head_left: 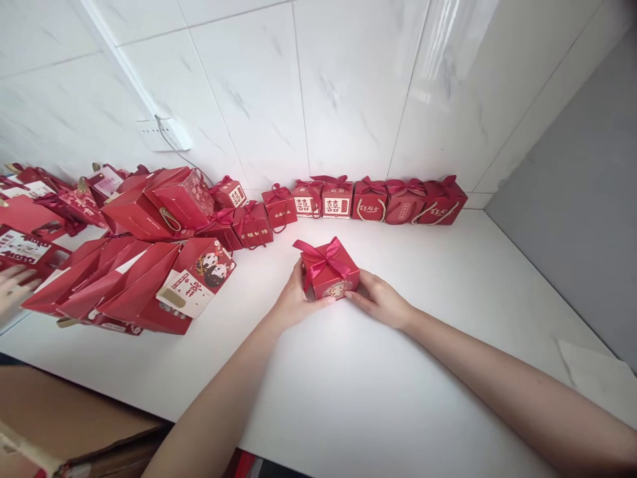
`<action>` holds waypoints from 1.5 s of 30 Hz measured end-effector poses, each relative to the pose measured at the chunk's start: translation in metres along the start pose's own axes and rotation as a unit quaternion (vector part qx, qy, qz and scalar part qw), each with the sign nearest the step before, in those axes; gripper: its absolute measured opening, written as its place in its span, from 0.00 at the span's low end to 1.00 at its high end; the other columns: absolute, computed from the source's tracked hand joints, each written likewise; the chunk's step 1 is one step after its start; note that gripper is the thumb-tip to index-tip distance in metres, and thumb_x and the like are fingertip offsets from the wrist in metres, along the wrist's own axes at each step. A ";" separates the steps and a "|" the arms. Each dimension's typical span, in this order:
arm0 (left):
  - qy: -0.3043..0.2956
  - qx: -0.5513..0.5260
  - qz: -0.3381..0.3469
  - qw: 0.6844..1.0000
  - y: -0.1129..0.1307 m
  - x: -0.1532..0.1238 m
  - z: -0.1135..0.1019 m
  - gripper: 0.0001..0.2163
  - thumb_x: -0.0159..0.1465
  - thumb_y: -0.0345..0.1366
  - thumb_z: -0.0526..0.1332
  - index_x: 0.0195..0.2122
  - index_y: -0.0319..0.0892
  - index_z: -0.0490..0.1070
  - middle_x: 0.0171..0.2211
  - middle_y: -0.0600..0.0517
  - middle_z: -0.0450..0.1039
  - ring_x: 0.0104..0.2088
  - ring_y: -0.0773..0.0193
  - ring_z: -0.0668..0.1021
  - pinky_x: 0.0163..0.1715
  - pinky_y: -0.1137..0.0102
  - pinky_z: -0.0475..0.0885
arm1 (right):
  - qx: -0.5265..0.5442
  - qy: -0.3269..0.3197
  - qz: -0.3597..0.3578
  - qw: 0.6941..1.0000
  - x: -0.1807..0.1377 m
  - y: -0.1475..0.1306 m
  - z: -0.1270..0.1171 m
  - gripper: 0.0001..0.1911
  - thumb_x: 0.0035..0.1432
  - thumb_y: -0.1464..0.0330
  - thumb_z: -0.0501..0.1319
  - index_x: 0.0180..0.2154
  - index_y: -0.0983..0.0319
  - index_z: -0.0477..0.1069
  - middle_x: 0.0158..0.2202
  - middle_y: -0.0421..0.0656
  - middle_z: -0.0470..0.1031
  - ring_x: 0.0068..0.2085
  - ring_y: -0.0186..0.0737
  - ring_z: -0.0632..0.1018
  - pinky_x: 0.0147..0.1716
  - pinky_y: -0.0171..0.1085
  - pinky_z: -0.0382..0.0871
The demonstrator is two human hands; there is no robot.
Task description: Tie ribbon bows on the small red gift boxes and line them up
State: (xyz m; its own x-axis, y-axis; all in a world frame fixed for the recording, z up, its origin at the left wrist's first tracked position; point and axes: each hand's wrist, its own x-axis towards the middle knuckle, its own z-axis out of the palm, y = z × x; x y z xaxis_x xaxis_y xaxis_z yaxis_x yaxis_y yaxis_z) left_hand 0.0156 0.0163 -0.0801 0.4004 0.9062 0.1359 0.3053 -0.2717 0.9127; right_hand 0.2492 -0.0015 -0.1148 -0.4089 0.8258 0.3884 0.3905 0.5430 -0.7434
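Note:
A small red gift box [334, 272] with a pink-red ribbon bow on top and a gold round print on its front sits in the middle of the white table. My left hand [293, 301] wraps round its left side, with the thumb along the lower front edge. On the right side, my right hand [381, 299] grips the box too, thumb at the front corner. The fingers behind the box are hidden. Beyond it, against the wall, stands a row of similar ribboned boxes [369, 200].
Several larger red gift bags [144, 285] stand at the left, with more red boxes [172, 199] behind them. Another person's hand [14, 289] shows at the left edge. A cardboard box [74, 411] is at the lower left, below the white table [388, 398]. A cable hangs from a wall socket [162, 135].

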 end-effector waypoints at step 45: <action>0.032 -0.504 -0.104 0.857 0.021 0.002 -0.002 0.31 0.60 0.61 0.45 0.49 0.43 0.71 0.49 0.42 0.74 0.42 0.53 0.77 0.32 0.64 0.71 | -0.028 -0.006 0.062 0.998 -0.007 0.001 0.001 0.28 0.67 0.63 0.53 0.65 0.51 0.47 0.64 0.47 0.59 0.57 0.48 0.70 0.49 0.48 0.75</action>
State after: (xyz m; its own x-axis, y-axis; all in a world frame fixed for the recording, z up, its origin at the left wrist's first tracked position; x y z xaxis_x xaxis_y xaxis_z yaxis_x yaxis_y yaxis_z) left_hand 0.0216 0.0132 -0.0595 0.3702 0.9257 -0.0783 -0.5494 0.2861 0.7851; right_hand 0.2515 -0.0070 -0.1185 -0.3651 0.8851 0.2887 0.4842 0.4454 -0.7531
